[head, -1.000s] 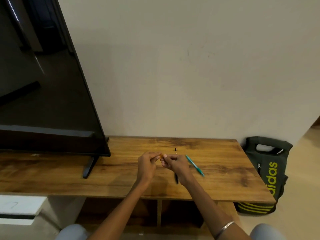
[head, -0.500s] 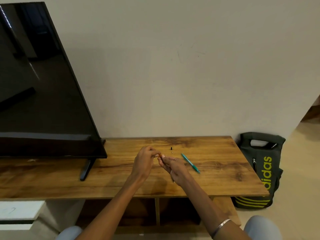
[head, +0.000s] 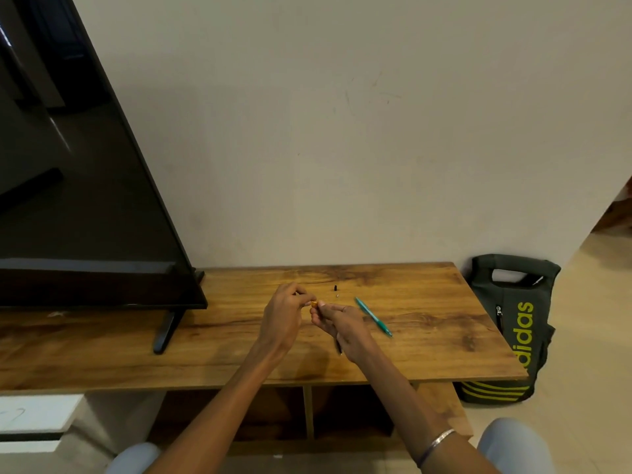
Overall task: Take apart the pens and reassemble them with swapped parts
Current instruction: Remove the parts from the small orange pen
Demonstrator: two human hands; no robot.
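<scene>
We see a small orange pen part (head: 314, 304) pinched between the two hands, held just above the middle of the wooden surface (head: 427, 336). Our left hand (head: 284, 318) has its fingers curled in, thumb and forefinger closing on the part's left end, while our right hand (head: 338, 323) curls round it from the right — how much of the part lies inside that hand we cannot tell. A dark pen piece (head: 339, 347) pokes out below the right hand at about 6 o'clock; whether the hand holds it or it lies on the surface is not clear. From the hands, a teal pen (head: 373, 317) lies flat on the surface at 3 o'clock, just beside the right hand and slanted from upper left to lower right. At about 1 o'clock sit two loose bits — a small black piece (head: 335, 288) and, close beneath it, a tiny pale piece (head: 337, 295). Farther out, a television (head: 85, 200) stands on the surface at 9 o'clock on a dark foot (head: 166, 331), and a dark bag with yellow lettering (head: 513, 326) rests on the floor against the surface's right end. A bracelet (head: 441, 438) circles the right wrist.
</scene>
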